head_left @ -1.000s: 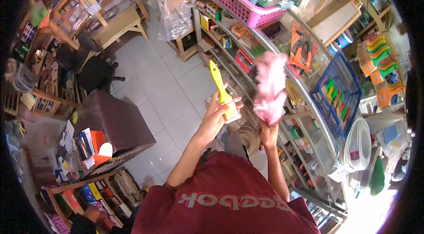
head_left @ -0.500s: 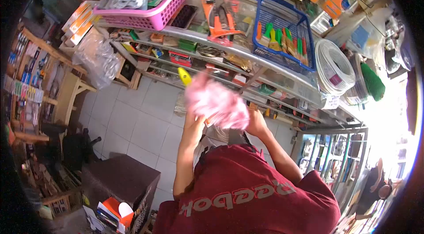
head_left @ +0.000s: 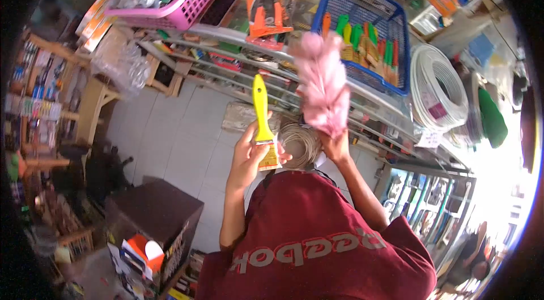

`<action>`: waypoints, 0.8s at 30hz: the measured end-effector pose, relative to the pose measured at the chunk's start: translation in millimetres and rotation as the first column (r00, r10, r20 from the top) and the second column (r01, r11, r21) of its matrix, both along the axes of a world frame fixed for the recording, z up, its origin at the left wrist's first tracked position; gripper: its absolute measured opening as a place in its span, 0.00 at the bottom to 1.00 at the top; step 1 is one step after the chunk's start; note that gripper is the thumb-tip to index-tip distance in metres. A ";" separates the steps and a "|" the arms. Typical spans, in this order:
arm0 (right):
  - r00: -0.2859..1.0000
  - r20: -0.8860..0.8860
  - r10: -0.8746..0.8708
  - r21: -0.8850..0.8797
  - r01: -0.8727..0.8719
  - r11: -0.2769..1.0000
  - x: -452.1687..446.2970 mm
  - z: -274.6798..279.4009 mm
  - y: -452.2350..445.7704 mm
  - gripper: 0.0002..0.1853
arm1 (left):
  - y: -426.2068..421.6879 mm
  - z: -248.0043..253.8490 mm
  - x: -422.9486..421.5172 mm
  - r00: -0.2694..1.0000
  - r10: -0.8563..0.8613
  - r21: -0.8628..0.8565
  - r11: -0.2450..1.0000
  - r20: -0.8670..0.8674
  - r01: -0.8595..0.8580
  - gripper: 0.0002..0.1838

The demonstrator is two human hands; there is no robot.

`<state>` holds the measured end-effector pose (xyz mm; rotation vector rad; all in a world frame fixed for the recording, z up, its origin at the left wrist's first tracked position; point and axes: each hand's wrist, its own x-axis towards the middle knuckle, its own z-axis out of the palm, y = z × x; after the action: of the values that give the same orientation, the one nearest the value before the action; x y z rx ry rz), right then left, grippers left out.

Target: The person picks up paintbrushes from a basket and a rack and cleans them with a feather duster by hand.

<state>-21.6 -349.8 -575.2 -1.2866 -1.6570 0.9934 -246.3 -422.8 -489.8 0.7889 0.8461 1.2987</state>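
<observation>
My left hand (head_left: pixel 245 155) is closed around the lower part of a paintbrush (head_left: pixel 261 110) with a bright yellow handle. The handle points up toward the counter, and fingers partly cover its labelled bristle end. In my right hand (head_left: pixel 335 146) is a bunched pink cloth (head_left: pixel 324 84), blurred by motion. It stretches up from the fist in front of the glass counter, apart from the paintbrush. Beyond the cloth, a blue basket (head_left: pixel 368 2) holds several brushes (head_left: pixel 358 39) with orange, green and yellow handles.
On the glass counter (head_left: pixel 226 31) are a pink basket (head_left: pixel 190 0) of packaged goods and packaged pliers (head_left: pixel 268 8). White cable coils (head_left: pixel 439 84) stand at its right. A cable coil (head_left: pixel 300 146) lies below, and a dark box (head_left: pixel 153 203) is at the lower left.
The pink cloth has moved off the paintbrush, up and right with my right hand. The paintbrush, mostly covered before, now shows upright in my left hand.
</observation>
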 end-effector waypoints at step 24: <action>0.773 -0.331 0.542 0.009 -0.572 0.820 -11.4 -6.9 69.0 0.13 | 29.2 -35.7 17.5 0.879 -0.304 -0.174 0.951 -0.367 0.257 0.21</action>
<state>-33.0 -280.8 -582.0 -0.6219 -1.7785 1.5589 -228.8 -393.5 -525.6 1.0522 1.0702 0.8330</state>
